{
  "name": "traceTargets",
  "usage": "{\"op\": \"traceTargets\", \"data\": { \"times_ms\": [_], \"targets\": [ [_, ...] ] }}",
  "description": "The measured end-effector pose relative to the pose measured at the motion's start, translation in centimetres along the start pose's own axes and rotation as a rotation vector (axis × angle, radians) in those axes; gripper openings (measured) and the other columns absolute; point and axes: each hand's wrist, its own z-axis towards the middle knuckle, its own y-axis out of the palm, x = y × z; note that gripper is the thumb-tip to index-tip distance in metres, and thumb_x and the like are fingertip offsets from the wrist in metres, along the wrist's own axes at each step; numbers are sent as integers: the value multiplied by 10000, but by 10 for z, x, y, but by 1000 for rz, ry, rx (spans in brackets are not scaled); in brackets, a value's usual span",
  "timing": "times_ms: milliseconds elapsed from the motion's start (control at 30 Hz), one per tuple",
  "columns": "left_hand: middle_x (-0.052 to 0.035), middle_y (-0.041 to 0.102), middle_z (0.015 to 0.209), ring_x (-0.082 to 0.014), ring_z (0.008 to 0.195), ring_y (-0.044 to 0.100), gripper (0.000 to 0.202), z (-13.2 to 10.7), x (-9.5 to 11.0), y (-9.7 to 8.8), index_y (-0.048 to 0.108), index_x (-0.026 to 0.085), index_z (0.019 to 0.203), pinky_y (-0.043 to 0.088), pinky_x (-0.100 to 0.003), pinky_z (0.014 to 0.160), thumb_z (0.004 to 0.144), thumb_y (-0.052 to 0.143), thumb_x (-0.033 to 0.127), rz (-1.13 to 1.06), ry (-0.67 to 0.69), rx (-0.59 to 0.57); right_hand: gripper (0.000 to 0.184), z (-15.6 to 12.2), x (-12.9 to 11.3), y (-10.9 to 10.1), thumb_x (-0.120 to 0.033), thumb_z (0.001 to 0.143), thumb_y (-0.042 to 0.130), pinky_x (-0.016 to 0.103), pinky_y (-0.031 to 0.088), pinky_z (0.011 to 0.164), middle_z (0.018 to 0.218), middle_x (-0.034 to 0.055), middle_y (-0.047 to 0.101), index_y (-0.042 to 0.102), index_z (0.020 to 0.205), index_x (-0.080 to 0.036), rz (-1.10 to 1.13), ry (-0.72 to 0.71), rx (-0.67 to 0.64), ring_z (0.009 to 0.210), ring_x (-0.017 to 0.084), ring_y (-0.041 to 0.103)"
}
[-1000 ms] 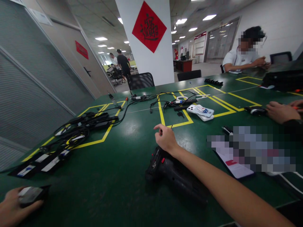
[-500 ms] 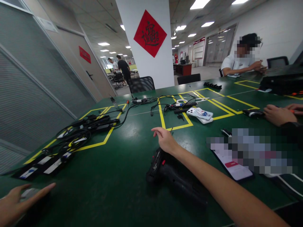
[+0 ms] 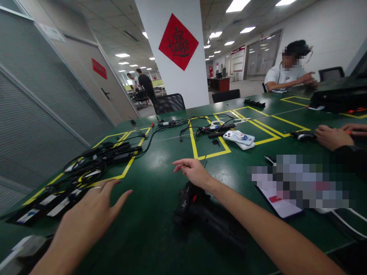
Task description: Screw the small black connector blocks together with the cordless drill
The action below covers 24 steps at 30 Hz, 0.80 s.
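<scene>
My left hand (image 3: 93, 210) is raised over the table at the lower left, fingers apart, with nothing in it. Below and left of its wrist is a grey and black object (image 3: 21, 250), cut off by the picture's edge. A black pistol-shaped power tool (image 3: 212, 221) with red buttons lies on its side in front of me. Over the tool's front end is my right hand (image 3: 195, 172), its fingers stretched to the left; whether it touches the tool I cannot tell. A thin dark rod (image 3: 204, 160) sticks out beyond that hand, its base hidden.
Black cables (image 3: 94, 162) and flat black pieces lie at the left. Farther back are more cables (image 3: 200, 130) and white phones (image 3: 241, 138). Another phone (image 3: 282, 198) lies at the right, near a co-worker's hands (image 3: 332, 136). Another person (image 3: 286, 76) sits at the far right.
My left hand has let go of the grey object at the lower left and moved up and right. My right hand's fingers reach slightly farther left. The view has shifted slightly.
</scene>
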Motion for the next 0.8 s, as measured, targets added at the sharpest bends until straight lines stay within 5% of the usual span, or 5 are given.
{"op": "traceTargets", "data": {
  "times_ms": [167, 300, 433, 800],
  "targets": [
    [-76, 475, 1289, -246, 1099, 519, 458, 14, 102, 3, 422, 228, 1248, 458, -392, 909, 851, 446, 454, -148, 416, 38, 236, 2, 1, 2, -298, 904, 527, 277, 523, 593, 925, 31, 641, 578, 1076, -145, 109, 52, -5, 687, 121, 621],
    [-108, 467, 1275, -256, 1139, 479, 457, 23, 145, 22, 441, 186, 1245, 428, -389, 963, 810, 532, 292, -282, 500, 123, 220, 6, 10, 4, -295, 901, 531, 317, 529, 663, 967, 39, 633, 582, 1053, -143, 157, 76, 57, 766, 144, 628],
    [-121, 524, 1146, -270, 1063, 503, 391, 28, 156, 36, 509, 162, 1167, 443, -414, 929, 784, 551, 226, -370, 460, 167, 244, 10, 17, 2, -293, 900, 533, 328, 531, 674, 997, 45, 626, 562, 1095, -148, 177, 127, 116, 783, 151, 629],
    [-93, 522, 1134, -241, 1075, 475, 397, 30, 146, 49, 508, 181, 1184, 428, -392, 952, 789, 525, 144, -504, 532, 187, 232, 3, 0, 4, -271, 890, 551, 345, 530, 706, 1022, 49, 624, 569, 1086, -148, 194, 211, 136, 821, 161, 629]
  ]
}}
